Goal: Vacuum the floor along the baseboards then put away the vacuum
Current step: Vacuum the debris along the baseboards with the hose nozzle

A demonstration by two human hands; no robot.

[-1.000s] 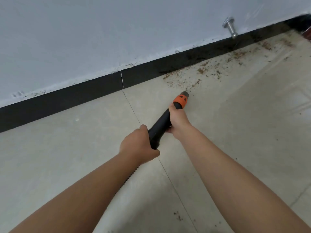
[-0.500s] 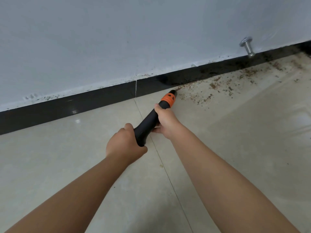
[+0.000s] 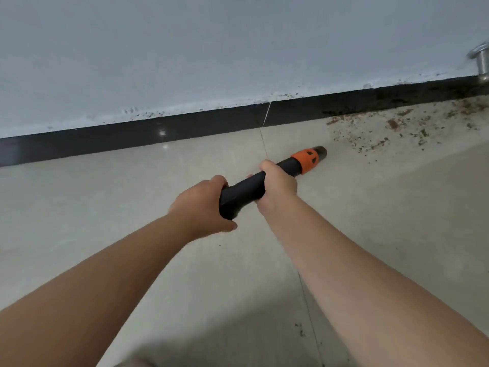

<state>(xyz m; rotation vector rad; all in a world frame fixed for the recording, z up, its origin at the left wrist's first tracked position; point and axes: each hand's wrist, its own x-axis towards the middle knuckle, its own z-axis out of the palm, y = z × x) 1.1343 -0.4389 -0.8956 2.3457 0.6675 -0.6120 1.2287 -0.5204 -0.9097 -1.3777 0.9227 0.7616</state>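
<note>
On the vacuum wand point(image 3: 244, 193), two hands: left hand point(image 3: 203, 207), right hand point(image 3: 277, 185).

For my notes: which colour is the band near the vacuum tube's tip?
Orange band, on the black vacuum tube; head view.

Vacuum nozzle point(image 3: 308, 161) swung right, off the baseboard point(image 3: 132, 136).

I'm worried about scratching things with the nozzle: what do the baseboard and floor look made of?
The baseboard looks like glossy black tile or polished stone: it mirrors a light spot and has a vertical joint. The floor seems glazed beige ceramic tile, with a soft sheen and thin grout lines. Both appear hard.
</note>
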